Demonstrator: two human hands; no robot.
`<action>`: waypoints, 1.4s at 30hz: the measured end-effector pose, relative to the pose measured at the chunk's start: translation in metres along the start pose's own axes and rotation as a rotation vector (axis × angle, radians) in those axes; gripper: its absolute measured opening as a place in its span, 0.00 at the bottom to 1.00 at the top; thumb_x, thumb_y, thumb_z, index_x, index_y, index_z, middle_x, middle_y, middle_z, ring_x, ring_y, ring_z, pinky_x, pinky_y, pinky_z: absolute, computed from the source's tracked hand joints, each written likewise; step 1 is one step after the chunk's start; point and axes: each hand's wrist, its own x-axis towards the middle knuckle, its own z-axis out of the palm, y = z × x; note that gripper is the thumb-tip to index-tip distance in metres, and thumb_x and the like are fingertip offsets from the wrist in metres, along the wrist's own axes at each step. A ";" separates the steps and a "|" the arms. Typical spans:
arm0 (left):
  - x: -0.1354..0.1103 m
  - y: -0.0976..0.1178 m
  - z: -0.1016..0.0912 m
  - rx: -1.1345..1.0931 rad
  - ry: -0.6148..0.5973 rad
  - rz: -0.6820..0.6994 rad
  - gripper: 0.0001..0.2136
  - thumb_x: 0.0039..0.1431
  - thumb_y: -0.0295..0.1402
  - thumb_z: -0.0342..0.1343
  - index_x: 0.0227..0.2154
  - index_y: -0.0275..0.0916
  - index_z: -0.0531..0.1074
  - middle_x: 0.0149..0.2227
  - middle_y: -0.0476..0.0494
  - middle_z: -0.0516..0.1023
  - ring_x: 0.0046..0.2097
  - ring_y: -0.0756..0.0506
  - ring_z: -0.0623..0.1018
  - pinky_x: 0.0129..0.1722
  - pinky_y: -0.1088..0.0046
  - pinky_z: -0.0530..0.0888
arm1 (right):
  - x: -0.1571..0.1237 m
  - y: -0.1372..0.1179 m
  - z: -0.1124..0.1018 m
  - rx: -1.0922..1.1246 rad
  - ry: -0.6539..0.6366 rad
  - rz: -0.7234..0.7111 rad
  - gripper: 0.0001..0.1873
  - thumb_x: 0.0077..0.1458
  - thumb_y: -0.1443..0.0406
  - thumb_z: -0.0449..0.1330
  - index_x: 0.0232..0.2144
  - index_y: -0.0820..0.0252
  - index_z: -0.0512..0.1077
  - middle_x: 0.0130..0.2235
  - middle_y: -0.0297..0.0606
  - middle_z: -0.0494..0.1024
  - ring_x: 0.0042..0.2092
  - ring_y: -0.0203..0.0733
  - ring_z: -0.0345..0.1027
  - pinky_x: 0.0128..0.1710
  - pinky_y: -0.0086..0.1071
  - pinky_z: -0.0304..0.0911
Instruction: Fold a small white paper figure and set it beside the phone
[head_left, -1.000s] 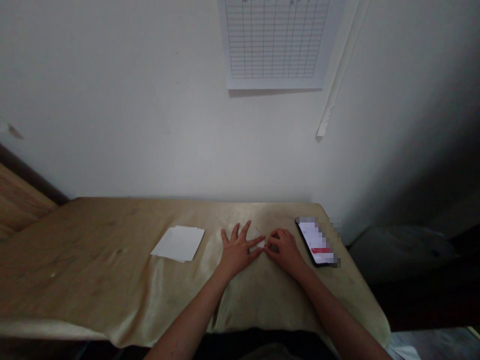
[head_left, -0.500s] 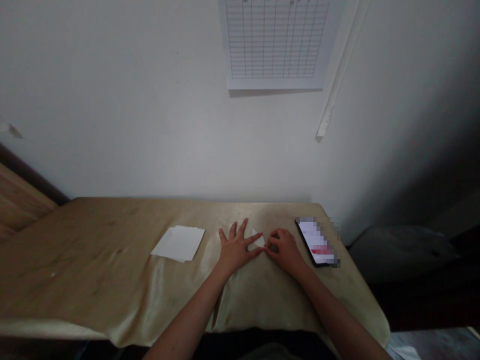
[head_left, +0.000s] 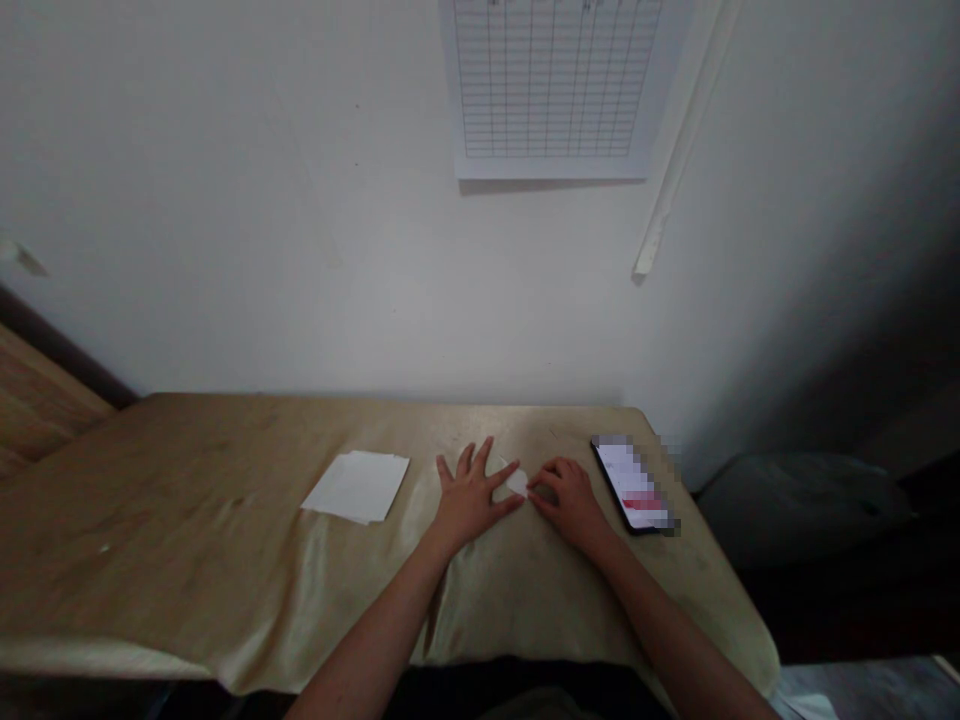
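Observation:
A small piece of white paper (head_left: 517, 482) lies on the cloth-covered table between my hands, partly hidden by fingers. My left hand (head_left: 471, 497) rests flat with its fingers spread, its thumb and index finger along the paper's left side. At the paper's right edge, my right hand (head_left: 564, 500) pinches a corner between thumb and fingertips, the other fingers curled. Left of my hands sits a stack of square white paper sheets (head_left: 358, 486). To the right of my right hand is a phone (head_left: 632, 488) with its screen lit and partly blurred.
The table (head_left: 187, 520) has a wrinkled gold cloth and stands against a white wall (head_left: 337, 250). A printed grid sheet (head_left: 551, 100) hangs above, beside a white strip (head_left: 675, 170). Wooden furniture (head_left: 45, 400) is at the left; a dark bag-like shape (head_left: 802, 505) is beyond the right edge.
The visible part of the small paper looks different between my fingers, its right edge now rounder. My right hand has shifted very slightly; my left hand stays almost in place.

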 end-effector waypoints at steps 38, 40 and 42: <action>0.011 -0.011 -0.004 -0.225 0.092 -0.266 0.05 0.58 0.37 0.61 0.37 0.49 0.79 0.61 0.45 0.68 0.65 0.36 0.60 0.64 0.39 0.46 | 0.003 -0.001 0.004 -0.045 0.023 0.022 0.03 0.57 0.63 0.65 0.35 0.52 0.79 0.43 0.39 0.73 0.50 0.47 0.63 0.54 0.43 0.56; 0.012 -0.012 -0.003 -0.228 0.082 -0.268 0.05 0.58 0.36 0.61 0.37 0.49 0.79 0.61 0.45 0.68 0.65 0.35 0.60 0.64 0.39 0.46 | 0.003 -0.001 0.004 -0.047 0.019 0.027 0.03 0.57 0.63 0.65 0.35 0.53 0.79 0.43 0.39 0.73 0.49 0.47 0.63 0.54 0.43 0.57; 0.012 -0.014 -0.003 -0.229 0.077 -0.260 0.05 0.57 0.35 0.61 0.37 0.50 0.79 0.61 0.45 0.68 0.65 0.35 0.60 0.64 0.38 0.46 | 0.003 -0.002 0.003 -0.046 0.016 0.032 0.03 0.57 0.63 0.65 0.35 0.52 0.79 0.43 0.39 0.73 0.49 0.47 0.63 0.54 0.43 0.56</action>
